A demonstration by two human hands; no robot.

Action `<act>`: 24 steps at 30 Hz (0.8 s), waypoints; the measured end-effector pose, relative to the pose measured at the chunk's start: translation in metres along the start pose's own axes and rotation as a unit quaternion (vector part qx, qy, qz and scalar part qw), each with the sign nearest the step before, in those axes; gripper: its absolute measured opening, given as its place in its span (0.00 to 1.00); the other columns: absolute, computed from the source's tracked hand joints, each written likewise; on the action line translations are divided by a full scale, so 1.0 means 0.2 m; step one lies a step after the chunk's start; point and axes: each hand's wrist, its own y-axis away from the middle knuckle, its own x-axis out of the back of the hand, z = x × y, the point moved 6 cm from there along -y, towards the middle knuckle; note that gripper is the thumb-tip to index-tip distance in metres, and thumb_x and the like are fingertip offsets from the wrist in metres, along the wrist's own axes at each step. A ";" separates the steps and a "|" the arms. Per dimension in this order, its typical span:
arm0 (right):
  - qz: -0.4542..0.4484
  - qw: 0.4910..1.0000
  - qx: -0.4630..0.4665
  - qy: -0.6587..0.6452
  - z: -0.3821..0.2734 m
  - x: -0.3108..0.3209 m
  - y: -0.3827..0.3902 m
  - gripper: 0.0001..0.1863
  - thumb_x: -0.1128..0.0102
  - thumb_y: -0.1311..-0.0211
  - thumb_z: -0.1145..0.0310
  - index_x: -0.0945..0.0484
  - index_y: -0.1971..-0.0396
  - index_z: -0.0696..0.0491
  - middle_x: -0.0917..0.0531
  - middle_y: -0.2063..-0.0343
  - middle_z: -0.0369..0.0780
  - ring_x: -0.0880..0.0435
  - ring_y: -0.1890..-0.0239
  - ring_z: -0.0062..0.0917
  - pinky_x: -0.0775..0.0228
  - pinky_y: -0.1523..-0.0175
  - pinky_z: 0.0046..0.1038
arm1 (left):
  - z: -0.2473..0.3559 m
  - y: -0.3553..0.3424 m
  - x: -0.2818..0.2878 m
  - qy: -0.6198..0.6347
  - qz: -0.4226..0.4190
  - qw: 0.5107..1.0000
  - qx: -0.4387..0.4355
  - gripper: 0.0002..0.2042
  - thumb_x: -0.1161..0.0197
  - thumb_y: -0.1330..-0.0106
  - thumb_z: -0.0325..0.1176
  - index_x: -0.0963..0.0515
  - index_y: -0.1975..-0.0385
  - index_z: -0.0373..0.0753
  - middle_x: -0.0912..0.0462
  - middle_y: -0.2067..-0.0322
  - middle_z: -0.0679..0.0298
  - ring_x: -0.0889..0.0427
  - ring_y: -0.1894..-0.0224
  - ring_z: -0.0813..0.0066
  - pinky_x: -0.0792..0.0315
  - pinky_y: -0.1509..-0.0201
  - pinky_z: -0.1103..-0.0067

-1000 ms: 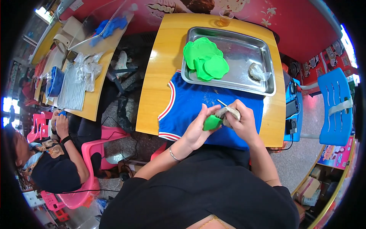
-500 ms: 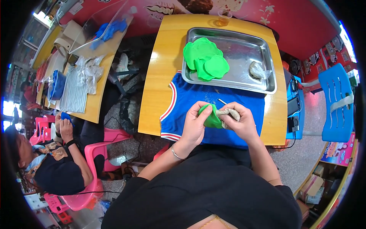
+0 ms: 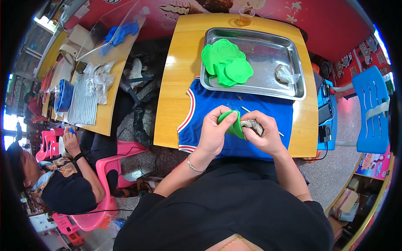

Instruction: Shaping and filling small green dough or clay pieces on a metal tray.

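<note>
My left hand (image 3: pixel 214 130) pinches a thin, bent green sheet (image 3: pixel 231 124) between thumb and fingers. Closed around a greyish-beige wrinkled lump (image 3: pixel 253 125), my right hand (image 3: pixel 264 133) presses it against the sheet's right edge; what the lump is made of I cannot make out. Both hands are over a blue jersey (image 3: pixel 209 99) with red-and-white trim. A thin white stick (image 3: pixel 245 109) lies on the jersey, partly hidden by my right hand. Beyond, several rounded green sheets (image 3: pixel 239 70) overlap in the left part of a metal tray (image 3: pixel 251 87).
A small clear bag with greyish contents (image 3: pixel 284 74) lies in the tray's right part. At the yellow table's (image 3: pixel 169 92) far edge stands a cup (image 3: pixel 246 16). A blue chair (image 3: pixel 372 108) is at right; a person (image 3: pixel 63 180) sits at left on a pink chair (image 3: pixel 109 196).
My right fingers have closed further over the greyish lump, so less of it shows. More of the white stick is visible. The view has shifted slightly; the seated person's hands have moved.
</note>
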 end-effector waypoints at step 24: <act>0.032 0.996 -0.079 0.032 0.08 -0.05 -0.02 0.09 0.45 0.55 0.78 0.36 0.74 0.56 0.29 0.81 0.39 0.30 0.80 0.25 0.38 0.74 0.25 | 0.05 0.03 -0.03 -0.286 -0.069 0.943 -0.154 0.04 0.39 0.40 0.25 0.26 0.68 0.35 0.28 0.67 0.67 0.30 0.64 0.84 0.35 0.59 0.85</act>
